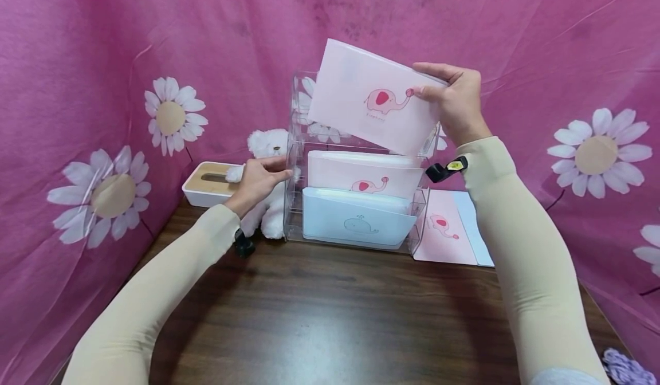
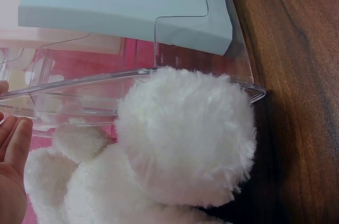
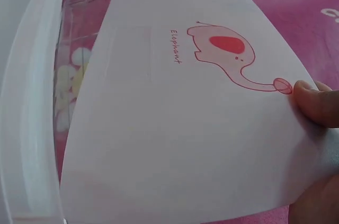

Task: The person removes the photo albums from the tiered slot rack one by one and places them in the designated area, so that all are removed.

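Room lies before the rack (image 1: 293, 216); plush toy (image 1: 275, 203) crowds left.

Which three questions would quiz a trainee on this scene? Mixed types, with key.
1. What animal is printed on the held folder in the right hand?
2. True or false: in the head view, the white plush toy is to the right of the clear rack.
3. Fill in: the front folder in the rack is coloured ____.

Key:
1. An elephant.
2. False; it is on the left side.
3. Light blue.
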Action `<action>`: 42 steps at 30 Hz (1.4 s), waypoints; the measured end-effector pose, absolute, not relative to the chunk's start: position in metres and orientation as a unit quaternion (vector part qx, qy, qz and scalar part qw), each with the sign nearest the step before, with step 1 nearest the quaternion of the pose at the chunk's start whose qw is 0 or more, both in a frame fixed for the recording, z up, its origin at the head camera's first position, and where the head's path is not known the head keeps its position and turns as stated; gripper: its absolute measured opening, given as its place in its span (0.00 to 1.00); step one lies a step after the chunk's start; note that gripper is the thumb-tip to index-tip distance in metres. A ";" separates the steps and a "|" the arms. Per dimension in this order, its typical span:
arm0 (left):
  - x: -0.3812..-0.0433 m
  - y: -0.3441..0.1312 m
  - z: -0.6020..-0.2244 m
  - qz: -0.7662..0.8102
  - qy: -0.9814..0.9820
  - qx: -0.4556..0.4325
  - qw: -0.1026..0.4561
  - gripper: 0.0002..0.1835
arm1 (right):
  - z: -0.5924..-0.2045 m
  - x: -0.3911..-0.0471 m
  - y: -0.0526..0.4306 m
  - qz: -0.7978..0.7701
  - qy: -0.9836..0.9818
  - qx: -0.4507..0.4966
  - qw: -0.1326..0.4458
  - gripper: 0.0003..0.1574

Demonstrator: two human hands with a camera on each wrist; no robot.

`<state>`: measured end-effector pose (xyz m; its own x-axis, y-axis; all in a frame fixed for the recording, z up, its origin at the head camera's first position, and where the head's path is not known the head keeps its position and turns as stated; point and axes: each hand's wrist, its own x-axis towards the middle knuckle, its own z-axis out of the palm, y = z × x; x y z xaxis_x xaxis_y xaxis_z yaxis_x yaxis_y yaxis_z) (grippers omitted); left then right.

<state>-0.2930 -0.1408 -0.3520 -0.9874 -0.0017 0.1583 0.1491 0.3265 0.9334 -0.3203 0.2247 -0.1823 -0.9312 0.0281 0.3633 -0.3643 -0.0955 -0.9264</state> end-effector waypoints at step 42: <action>-0.292 -0.140 -0.349 -0.576 -0.814 -0.041 0.057 0.26 | -0.209 -0.283 0.239 0.848 -0.521 0.080 0.052 0.28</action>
<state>-0.2922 -0.1400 -0.3489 -0.9901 0.0004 0.1406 0.1327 0.3331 0.9335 -0.2825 0.2386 -0.2089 -0.9818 0.0039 0.1901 -0.1714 -0.4509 -0.8760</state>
